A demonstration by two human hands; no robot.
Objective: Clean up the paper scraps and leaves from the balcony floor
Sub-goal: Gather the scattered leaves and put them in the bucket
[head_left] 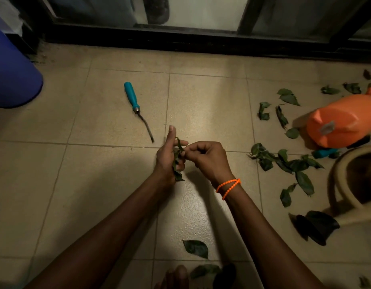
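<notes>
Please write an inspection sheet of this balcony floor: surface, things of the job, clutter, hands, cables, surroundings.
Surface: beige tiled floor, lit in the middle, dim at the edges.
Job's things: many green leaves scattered at right; one leaf near the arms; paper scraps: nothing seen.
Clutter: teal-handled tool; orange container on its side; blue drum; beige pot rim.
Hands: left hand holds a leaf bunch; right hand pinches a leaf at it.
Cables: nothing seen.
Surroundings: dark door frame along the far edge.
</notes>
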